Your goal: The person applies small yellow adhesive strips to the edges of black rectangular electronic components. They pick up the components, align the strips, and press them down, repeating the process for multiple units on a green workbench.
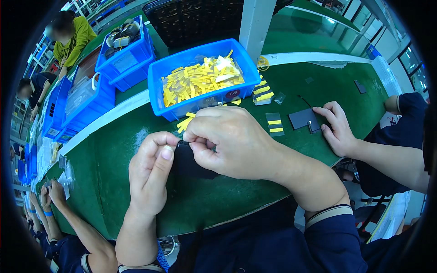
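A flat black rectangular piece (193, 163) is held up over the green table, between my two hands. My left hand (152, 170) grips its upper left edge with thumb and fingers closed. At its upper edge my right hand (234, 143) is closed in a pinch on a small dark end part (183, 143); my fingers hide much of this part. Yellow strips (185, 122) lie loose just beyond my hands. Past them is a blue bin (157, 86) filled with many more yellow strips (195, 82) and some clear film.
At the right, a co-worker's hand (337, 129) touches black flat pieces (300, 119). A clear sheet with yellow strips (275, 125) and a bundle of yellow-banded pieces (262, 93) lie nearby. More blue bins (91, 102) stand at left, with other people's hands (53, 193) below. A post (256, 29) rises behind.
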{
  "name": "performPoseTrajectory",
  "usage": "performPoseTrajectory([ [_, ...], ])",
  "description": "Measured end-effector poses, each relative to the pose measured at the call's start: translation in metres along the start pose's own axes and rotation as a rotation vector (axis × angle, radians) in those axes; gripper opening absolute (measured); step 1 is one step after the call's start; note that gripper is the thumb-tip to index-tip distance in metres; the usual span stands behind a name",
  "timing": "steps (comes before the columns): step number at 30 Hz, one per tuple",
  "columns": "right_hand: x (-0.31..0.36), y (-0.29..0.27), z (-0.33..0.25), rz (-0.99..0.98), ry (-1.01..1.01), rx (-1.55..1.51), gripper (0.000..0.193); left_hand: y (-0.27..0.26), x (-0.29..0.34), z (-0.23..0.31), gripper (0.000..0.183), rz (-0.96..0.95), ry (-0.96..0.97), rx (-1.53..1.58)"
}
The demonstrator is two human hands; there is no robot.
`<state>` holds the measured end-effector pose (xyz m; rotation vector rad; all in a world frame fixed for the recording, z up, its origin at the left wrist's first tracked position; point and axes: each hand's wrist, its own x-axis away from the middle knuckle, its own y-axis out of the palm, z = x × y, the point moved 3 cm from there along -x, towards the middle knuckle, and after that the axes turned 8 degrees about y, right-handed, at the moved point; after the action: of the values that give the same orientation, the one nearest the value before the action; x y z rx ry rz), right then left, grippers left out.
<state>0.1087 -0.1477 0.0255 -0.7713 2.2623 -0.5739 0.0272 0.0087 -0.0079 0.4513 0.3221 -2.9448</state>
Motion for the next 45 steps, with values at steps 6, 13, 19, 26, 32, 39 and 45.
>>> performPoseTrajectory([
  [6, 0.003, 0.006, 0.002, 0.053, -0.073, 0.003, 0.008, 0.009, -0.001, 0.006, 0.016, 0.014, -0.076, 0.036],
  [13, 0.003, 0.009, 0.005, 0.071, -0.038, -0.036, 0.007, 0.008, -0.002, 0.005, 0.015, 0.018, -0.058, 0.038],
  [19, 0.002, 0.012, 0.011, 0.096, 0.02, -0.16, 0.006, 0.008, -0.001, 0.004, 0.016, 0.02, -0.063, 0.022],
  [26, 0.001, 0.009, 0.011, 0.037, 0.091, -0.158, 0.004, 0.008, -0.003, 0.005, 0.017, 0.0, -0.073, -0.035],
  [32, 0.002, 0.009, 0.01, 0.059, 0.035, -0.099, 0.003, 0.009, -0.003, 0.004, 0.017, -0.008, -0.07, -0.012],
  [39, 0.003, 0.012, 0.008, 0.048, 0.024, -0.065, 0.007, 0.012, -0.004, 0.003, 0.017, 0.02, -0.09, 0.04],
  [45, 0.006, 0.016, 0.01, 0.102, -0.023, -0.062, 0.008, 0.01, -0.003, 0.0, 0.01, 0.001, -0.061, 0.003],
])
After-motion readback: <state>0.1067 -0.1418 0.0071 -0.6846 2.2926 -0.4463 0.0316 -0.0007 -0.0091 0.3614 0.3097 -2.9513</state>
